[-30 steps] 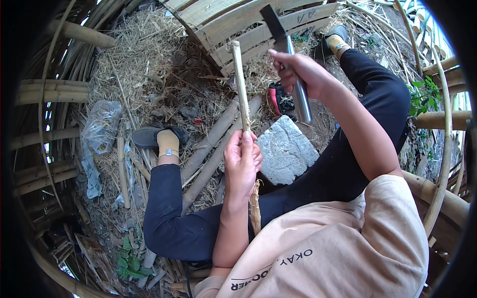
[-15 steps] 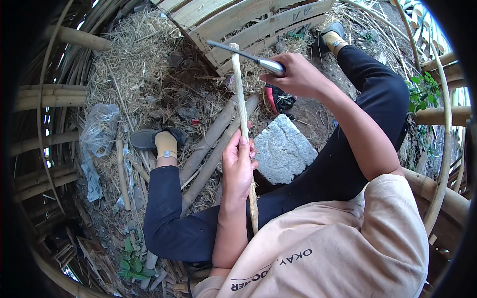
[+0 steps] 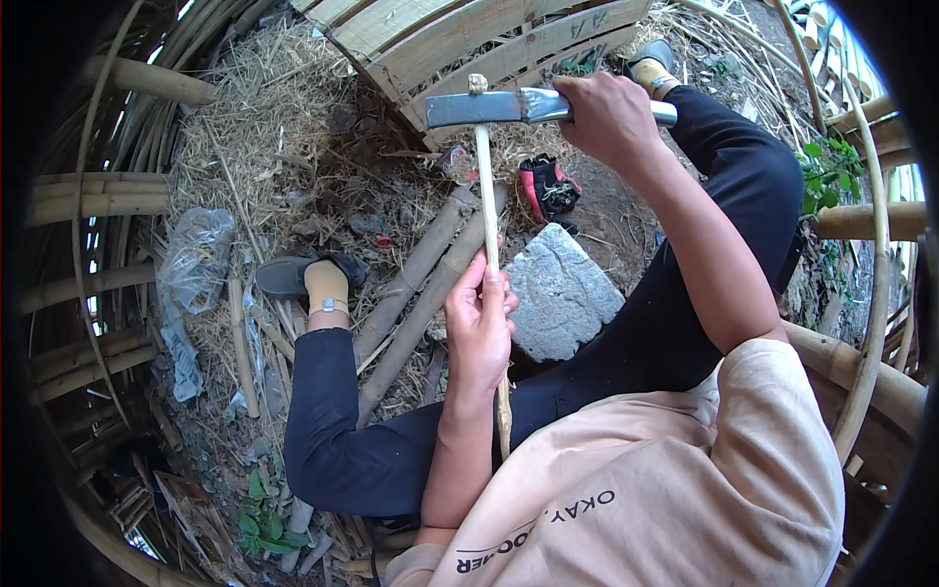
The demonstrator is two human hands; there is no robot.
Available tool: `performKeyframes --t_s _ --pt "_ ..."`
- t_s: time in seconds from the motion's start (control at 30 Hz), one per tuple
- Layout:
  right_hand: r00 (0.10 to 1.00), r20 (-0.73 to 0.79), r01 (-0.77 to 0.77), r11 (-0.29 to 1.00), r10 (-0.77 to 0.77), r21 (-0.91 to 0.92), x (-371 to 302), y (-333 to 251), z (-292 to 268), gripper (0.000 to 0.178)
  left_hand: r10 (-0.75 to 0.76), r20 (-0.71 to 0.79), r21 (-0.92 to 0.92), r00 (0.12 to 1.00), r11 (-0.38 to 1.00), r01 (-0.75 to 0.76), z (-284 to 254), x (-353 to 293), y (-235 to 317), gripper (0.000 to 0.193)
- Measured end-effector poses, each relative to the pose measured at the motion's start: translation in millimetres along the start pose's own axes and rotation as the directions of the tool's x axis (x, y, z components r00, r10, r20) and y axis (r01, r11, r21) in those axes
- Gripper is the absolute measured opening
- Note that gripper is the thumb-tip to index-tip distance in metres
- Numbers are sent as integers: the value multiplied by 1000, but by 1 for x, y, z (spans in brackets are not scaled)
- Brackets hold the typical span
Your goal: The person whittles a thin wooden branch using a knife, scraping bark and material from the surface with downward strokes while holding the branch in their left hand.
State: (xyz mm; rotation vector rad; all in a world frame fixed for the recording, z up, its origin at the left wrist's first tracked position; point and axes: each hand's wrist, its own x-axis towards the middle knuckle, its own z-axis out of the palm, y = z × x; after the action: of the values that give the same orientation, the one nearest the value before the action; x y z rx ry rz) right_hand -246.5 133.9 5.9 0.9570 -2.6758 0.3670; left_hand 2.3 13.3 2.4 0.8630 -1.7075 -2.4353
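Observation:
My left hand (image 3: pixel 479 323) is closed around a long, pale, peeled stick (image 3: pixel 487 196) that stands nearly upright in view, its lower end by my shirt. Near the stick's far end, a machete-like knife (image 3: pixel 474 109) with a broad, square-ended blade lies across it, covering part of the wood. Above the blade the stick's knobby tip shows. My right hand (image 3: pixel 611 119) grips the knife's silvery handle, whose butt sticks out to the right. Whether the edge touches the wood I cannot tell.
A grey stone block (image 3: pixel 559 293) sits between my legs, with two bamboo poles (image 3: pixel 416 289) left of it. A wooden slatted crate (image 3: pixel 489 49) stands ahead. A red and black object (image 3: pixel 550 189) and a clear plastic bag (image 3: pixel 199 256) lie on the straw-strewn ground.
The knife has turned so its flat face shows, and its blade now crosses in front of the stick slightly below the tip. My right hand has moved up and right; the stick shifted slightly right.

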Motion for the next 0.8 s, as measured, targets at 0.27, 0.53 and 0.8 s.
performKeyframes --t_s 0.27,0.53,0.8 --pt "938 325 -242 895 118 376 2 -12 -1 38 12 16 -20 1000 1000 -12 -3 0 5 39" --pt "715 698 -505 717 36 480 9 -16 -7 46 -57 25 -94 998 994 59 -10 3 0 38" --pt "974 218 -62 998 60 2 7 -2 17 15 -120 75 -189 990 973 132 -4 1 3 39"
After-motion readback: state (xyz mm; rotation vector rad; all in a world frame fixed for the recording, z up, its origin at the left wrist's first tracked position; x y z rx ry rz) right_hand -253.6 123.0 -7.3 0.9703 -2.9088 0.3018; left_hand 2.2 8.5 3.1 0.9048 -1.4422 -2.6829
